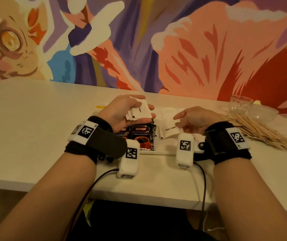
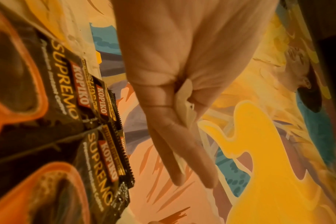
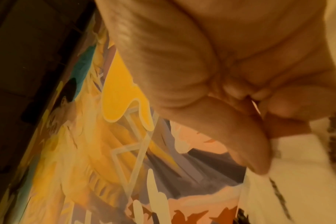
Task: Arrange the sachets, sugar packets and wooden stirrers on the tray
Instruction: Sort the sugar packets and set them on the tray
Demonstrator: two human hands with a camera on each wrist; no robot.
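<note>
My left hand (image 1: 148, 106) is raised over the white tray (image 1: 158, 151) and grips a small stack of white sugar packets (image 1: 140, 110); the packets' edges (image 2: 184, 103) show between its fingers. My right hand (image 1: 176, 121) pinches one "White Sugar" packet (image 1: 169, 132) low over the tray's right half; that packet (image 3: 301, 159) is blurred in the right wrist view. Dark Kopiko Supremo coffee sachets (image 1: 141, 135) lie overlapped on the tray below my left hand, and the sachets (image 2: 67, 106) fill the left of the left wrist view. A pile of wooden stirrers (image 1: 261, 131) lies on the table to the right.
More white packets (image 1: 167, 112) lie at the tray's back. Two clear glass bowls (image 1: 240, 103) (image 1: 262, 113) stand behind the stirrers at the far right. A pale item with a yellow stripe (image 1: 101, 106) sits behind my left hand. A painted wall borders the table's far edge.
</note>
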